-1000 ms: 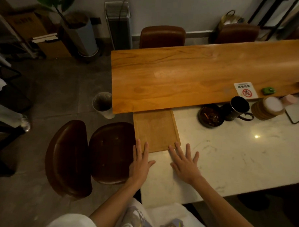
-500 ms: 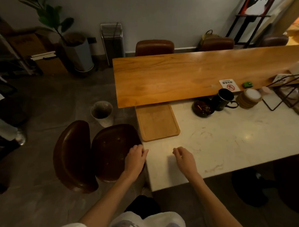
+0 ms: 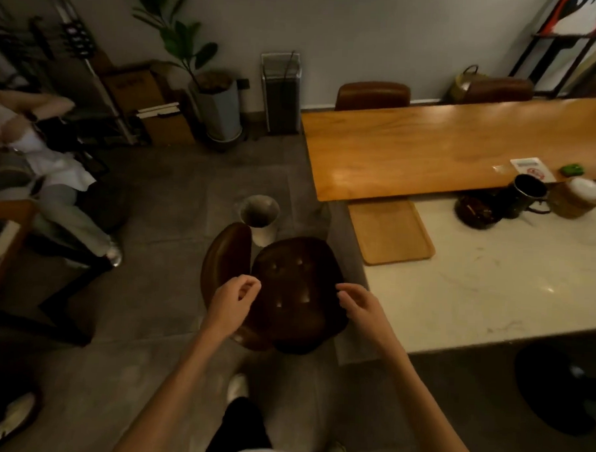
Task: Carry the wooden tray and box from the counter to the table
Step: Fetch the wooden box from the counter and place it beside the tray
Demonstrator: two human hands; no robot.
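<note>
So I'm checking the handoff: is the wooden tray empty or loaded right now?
Empty. The wooden tray lies flat on the white counter, its surface bare.

Brown chair (image 3: 297, 294) nr marble counter (image 3: 491, 295); black mug (image 3: 525, 194), ashtray (image 3: 476, 209) on it.

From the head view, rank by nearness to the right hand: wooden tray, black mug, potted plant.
From the right hand:
1. Wooden tray, just ahead on the marble counter's corner.
2. Black mug, farther right by the wooden tabletop.
3. Potted plant, far left against the wall.

Both bare forearms stretched forward, left hand (image 3: 232, 300) and right hand (image 3: 363, 305) empty, fingers loosely curled, well apart
</note>
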